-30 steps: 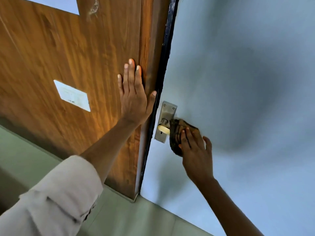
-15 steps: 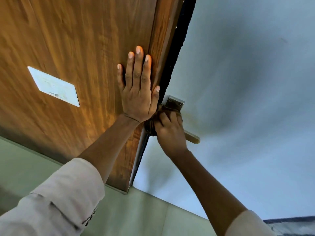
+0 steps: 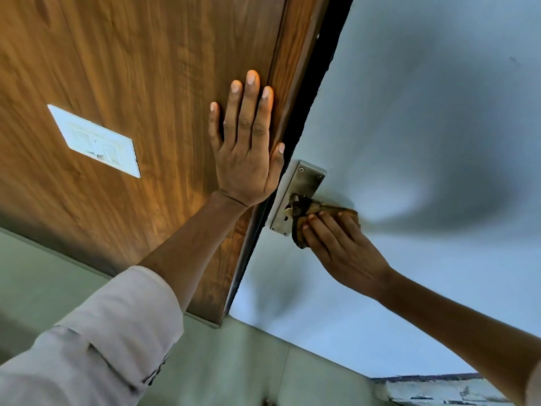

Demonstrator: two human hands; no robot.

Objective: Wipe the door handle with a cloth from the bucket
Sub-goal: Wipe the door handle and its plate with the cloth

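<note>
The steel door handle plate point(image 3: 301, 189) is fixed at the left edge of the grey-blue door point(image 3: 424, 127). A brown cloth point(image 3: 304, 212) is wrapped over the lever, which is almost fully hidden under it. My right hand point(image 3: 342, 247) grips the cloth around the lever, fingers curled over it. My left hand point(image 3: 248, 150) lies flat on the wooden panel point(image 3: 131, 83) just left of the door edge, fingers straight and close together, holding nothing. The bucket is not in view.
A white switch plate point(image 3: 96, 142) is set in the wooden panel at left. Pale green floor tiles point(image 3: 205, 361) lie below. A dark, worn ledge point(image 3: 439, 391) shows at the bottom right corner.
My right hand has slid the cloth to the right along the lever, away from the door edge, uncovering the steel plate. The left hand stays flat on the wood. The camera view shifted slightly.
</note>
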